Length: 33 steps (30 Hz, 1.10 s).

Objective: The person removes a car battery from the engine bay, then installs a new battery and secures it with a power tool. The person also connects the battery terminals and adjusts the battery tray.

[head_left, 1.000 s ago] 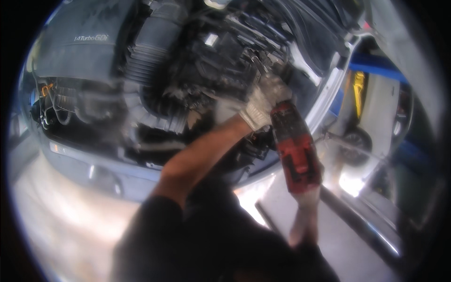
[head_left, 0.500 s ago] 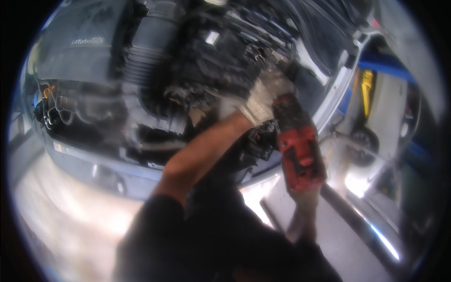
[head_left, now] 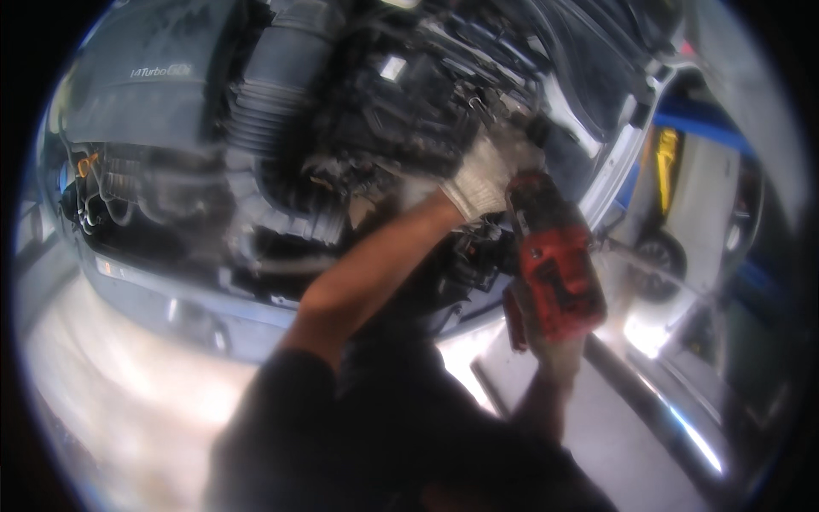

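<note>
My right hand (head_left: 559,354), in a pale work glove, is closed round the handle of a red and black impact wrench (head_left: 563,273). The wrench tilts, its dark nose pointing up and left into the engine bay. Right at that nose is my left hand (head_left: 482,179), in a white knitted glove with dirty fingers. Its fingers look curled, and what they hold is hidden. Under and around both hands lie dark parts of the engine bay (head_left: 401,111).
A grey engine cover (head_left: 141,94) and a ribbed air intake hose (head_left: 273,111) fill the left. The car's fender edge (head_left: 614,179) runs along the right. Beyond it are a yellow bar (head_left: 665,166), a blue beam (head_left: 704,128) and a wheel (head_left: 659,260).
The wrench has shifted slightly right and rolled, so a red and black part shows on its left side. My left hand has moved a little right with its nose.
</note>
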Available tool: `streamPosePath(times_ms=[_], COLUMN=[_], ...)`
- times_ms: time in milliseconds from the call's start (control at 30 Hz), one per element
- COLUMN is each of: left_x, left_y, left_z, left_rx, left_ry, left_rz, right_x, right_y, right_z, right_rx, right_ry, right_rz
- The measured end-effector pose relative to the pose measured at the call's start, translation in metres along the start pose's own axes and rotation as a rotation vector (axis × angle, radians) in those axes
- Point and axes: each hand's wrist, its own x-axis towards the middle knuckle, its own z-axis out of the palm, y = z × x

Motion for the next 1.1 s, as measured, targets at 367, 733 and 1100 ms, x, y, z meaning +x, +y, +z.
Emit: streamPosePath(times_ms=[367, 733, 1100], left_x=[0.004, -0.007, -0.019], left_y=[-0.012, -0.011, -0.028], left_z=[-0.001, -0.004, -0.064], left_rx=[-0.057, -0.059, 0.026], left_ry=[-0.047, -0.014, 0.110], left_rz=[0.018, -0.018, 0.148], right_x=[0.013, 0.002, 0.008], right_y=[-0.015, -0.015, -0.024], right_z=[0.004, 0.008, 0.026], right_rx=[0.136, 0.436, 0.195], right_ry=[0.103, -0.008, -0.009], right_rz=[-0.073, 0.055, -0.178])
